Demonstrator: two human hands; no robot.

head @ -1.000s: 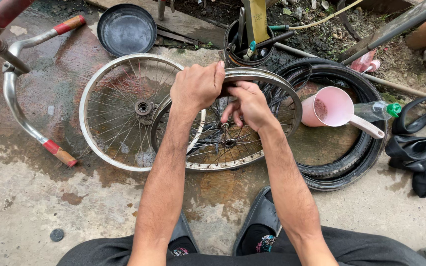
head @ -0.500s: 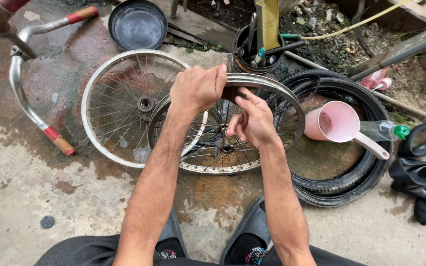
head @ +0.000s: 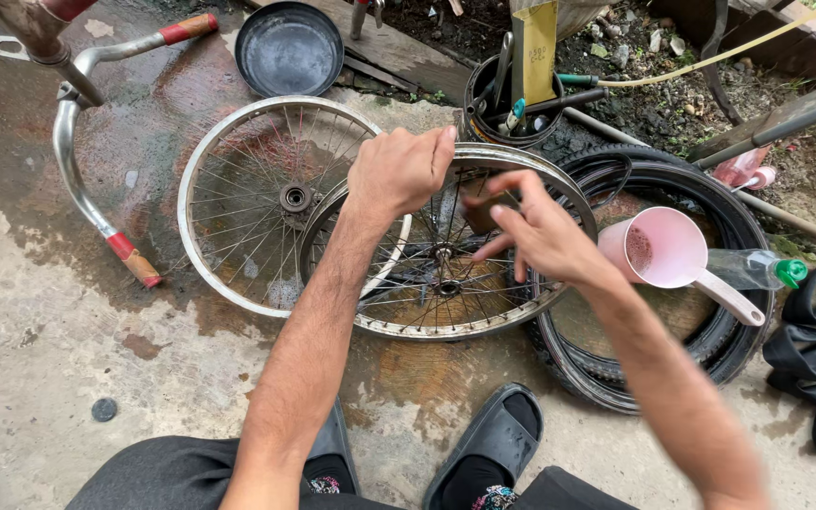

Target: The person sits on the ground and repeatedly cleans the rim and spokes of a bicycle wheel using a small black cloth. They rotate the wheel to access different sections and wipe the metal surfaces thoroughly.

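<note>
Wheel rim point(head: 446, 321) tilted up at frame centre, its top edge hidden under left hand point(head: 399, 170), closed over it in a fist. Right hand point(head: 545, 236) at 3 o'clock of the hub, fingers half open, pinching a small brown piece point(head: 482, 212), too blurred to identify. Two spoked wheels counted: second wheel point(head: 257, 203) flat at 9 o'clock, partly overlapped. Tyres point(head: 710, 349) at 3 o'clock, number unclear. One pink scoop point(head: 668, 250), one dark pan point(head: 288, 47), two sandals point(head: 493, 439), handlebar point(head: 77, 170) cut off at 10 o'clock.
</note>
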